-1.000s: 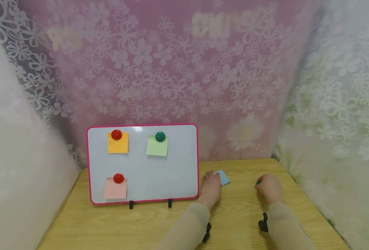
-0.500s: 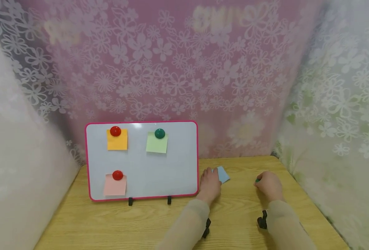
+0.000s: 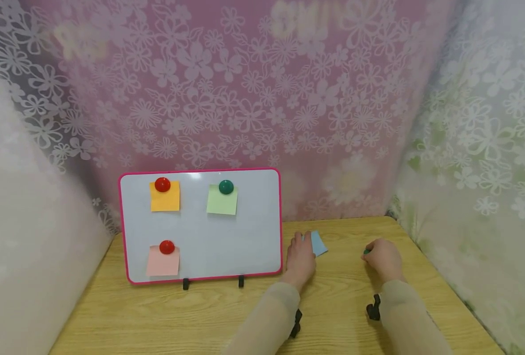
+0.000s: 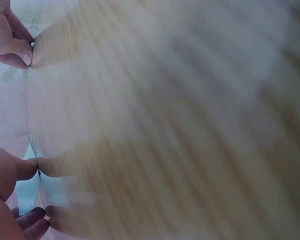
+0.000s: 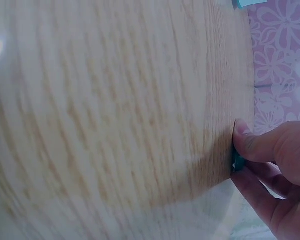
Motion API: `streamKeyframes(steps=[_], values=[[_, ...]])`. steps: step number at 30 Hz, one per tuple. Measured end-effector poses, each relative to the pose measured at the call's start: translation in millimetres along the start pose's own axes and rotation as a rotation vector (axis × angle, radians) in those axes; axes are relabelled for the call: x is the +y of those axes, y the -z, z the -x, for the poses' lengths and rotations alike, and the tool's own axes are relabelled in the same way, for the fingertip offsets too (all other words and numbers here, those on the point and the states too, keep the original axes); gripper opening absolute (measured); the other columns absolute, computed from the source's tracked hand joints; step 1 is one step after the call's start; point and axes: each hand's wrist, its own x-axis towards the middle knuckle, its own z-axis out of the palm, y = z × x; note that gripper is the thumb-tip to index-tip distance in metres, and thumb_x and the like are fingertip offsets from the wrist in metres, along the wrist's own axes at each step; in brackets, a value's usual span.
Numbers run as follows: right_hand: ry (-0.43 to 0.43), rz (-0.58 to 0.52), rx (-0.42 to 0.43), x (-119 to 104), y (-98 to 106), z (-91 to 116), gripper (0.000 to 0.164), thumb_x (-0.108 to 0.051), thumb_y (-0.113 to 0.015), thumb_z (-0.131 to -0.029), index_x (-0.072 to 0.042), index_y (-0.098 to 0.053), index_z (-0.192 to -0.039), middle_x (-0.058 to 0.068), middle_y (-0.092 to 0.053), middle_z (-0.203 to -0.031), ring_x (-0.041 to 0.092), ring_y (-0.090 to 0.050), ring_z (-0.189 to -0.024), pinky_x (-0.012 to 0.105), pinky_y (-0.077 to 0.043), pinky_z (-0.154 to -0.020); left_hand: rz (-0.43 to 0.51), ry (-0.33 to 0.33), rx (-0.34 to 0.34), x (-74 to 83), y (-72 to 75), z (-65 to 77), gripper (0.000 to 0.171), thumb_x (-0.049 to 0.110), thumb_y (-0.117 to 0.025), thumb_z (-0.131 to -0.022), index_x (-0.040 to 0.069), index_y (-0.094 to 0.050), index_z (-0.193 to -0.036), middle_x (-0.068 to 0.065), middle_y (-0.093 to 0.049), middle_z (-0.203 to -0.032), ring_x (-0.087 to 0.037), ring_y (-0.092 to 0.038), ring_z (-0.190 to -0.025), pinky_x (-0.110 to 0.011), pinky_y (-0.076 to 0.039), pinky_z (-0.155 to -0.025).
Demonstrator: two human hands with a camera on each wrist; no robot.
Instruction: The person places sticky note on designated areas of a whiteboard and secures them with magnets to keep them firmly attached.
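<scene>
At the right of the whiteboard, my left hand (image 3: pixel 301 256) pinches a light blue sticky note (image 3: pixel 318 243) low over the table. In the left wrist view the bowed blue note (image 4: pixel 27 196) shows between thumb and fingers, with the fingertips at the wood surface. Farther right, my right hand (image 3: pixel 385 258) pinches a green round magnet (image 3: pixel 366 251), mostly covered by the fingers. The right wrist view shows that green magnet (image 5: pixel 238 159) between thumb and fingertips, right at the tabletop.
A pink-framed whiteboard (image 3: pixel 253 241) stands at the left on black feet (image 3: pixel 241 281). Red magnets hold an orange note (image 3: pixel 165 198) and a pink note (image 3: pixel 163 264); a green magnet (image 3: pixel 226 187) holds a pale green note (image 3: pixel 222 203). Flowered curtains surround the wooden table (image 3: pixel 200 315).
The head view has tilted down slightly, so everything sits higher. The left fingers and the blue note's far corner have risen a little. The right hand keeps its pinch on the green magnet.
</scene>
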Motion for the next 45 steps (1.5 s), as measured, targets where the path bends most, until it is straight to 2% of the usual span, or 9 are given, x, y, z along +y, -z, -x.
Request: streamKeyframes(steps=[5, 12, 19, 23, 34, 41, 45], values=[[-0.012, -0.009, -0.001, -1.1, 0.3, 2.0, 0.040, -0.013, -0.082, -0.094, 0.013, -0.071, -0.123, 0.034, -0.070, -0.122, 0.053, -0.065, -0.108, 0.064, -0.054, -0.091, 0.096, 0.039, 0.015, 1.5, -0.7, -1.8, 0.072, 0.000, -0.084, -0.089, 0.012, -0.053, -0.154, -0.016, -0.055, -0.138, -0.028, -0.062, -0.120, -0.037, -0.056, -0.096], [-0.018, -0.009, 0.000, 1.5, -0.5, 0.0, 0.041, -0.014, -0.082, -0.094, 0.012, -0.071, -0.124, 0.034, -0.069, -0.124, 0.053, -0.065, -0.109, 0.064, -0.054, -0.091, 0.203, 0.061, 0.043, 1.4, 3.4, -3.2, 0.069, -0.011, -0.078, -0.083, 0.010, -0.061, -0.147, -0.016, -0.059, -0.126, -0.029, -0.063, -0.109, -0.039, -0.057, -0.090], [-0.018, -0.011, 0.006, 3.8, -0.5, -1.2, 0.042, -0.015, -0.082, -0.094, 0.011, -0.072, -0.124, 0.034, -0.069, -0.124, 0.054, -0.065, -0.109, 0.064, -0.054, -0.091, 0.282, 0.081, 0.074, -1.2, 7.3, -3.4, 0.031, -0.001, -0.071, -0.097, 0.003, -0.073, -0.128, -0.011, -0.064, -0.114, -0.028, -0.068, -0.103, -0.038, -0.058, -0.088], [-0.023, -0.016, -0.002, 3.1, -2.1, 0.1, 0.042, -0.015, -0.082, -0.094, 0.011, -0.072, -0.125, 0.034, -0.069, -0.125, 0.053, -0.065, -0.109, 0.063, -0.055, -0.090, 0.317, 0.093, 0.083, -3.2, 8.7, -3.8, 0.022, 0.003, -0.068, -0.101, 0.001, -0.076, -0.122, -0.011, -0.068, -0.113, -0.027, -0.070, -0.106, -0.037, -0.059, -0.091], [-0.031, -0.005, 0.008, 0.3, -0.6, 3.0, 0.041, -0.015, -0.081, -0.094, 0.010, -0.072, -0.126, 0.034, -0.068, -0.125, 0.053, -0.065, -0.110, 0.064, -0.054, -0.091, 0.378, 0.112, 0.160, -2.2, 7.6, -6.7, 0.017, 0.002, -0.070, -0.101, 0.006, -0.081, -0.113, -0.008, -0.074, -0.104, -0.025, -0.072, -0.099, -0.036, -0.060, -0.083], [-0.019, -0.011, -0.008, -1.3, 0.9, 2.4, 0.040, -0.014, -0.081, -0.095, 0.011, -0.072, -0.125, 0.034, -0.068, -0.125, 0.053, -0.065, -0.111, 0.064, -0.054, -0.092, 0.418, 0.115, 0.203, -2.5, 6.3, -5.2, 0.028, 0.003, -0.071, -0.101, 0.009, -0.073, -0.128, -0.008, -0.076, -0.114, -0.025, -0.072, -0.106, -0.038, -0.059, -0.088], [-0.010, -0.012, -0.007, -1.2, 1.3, 1.7, 0.038, -0.012, -0.081, -0.095, 0.012, -0.072, -0.122, 0.033, -0.069, -0.122, 0.052, -0.066, -0.108, 0.063, -0.055, -0.091, 0.449, 0.095, 0.225, -4.1, 7.1, -5.5, 0.026, 0.004, -0.073, -0.100, 0.009, -0.073, -0.126, -0.008, -0.077, -0.110, -0.023, -0.073, -0.101, -0.036, -0.060, -0.085]])
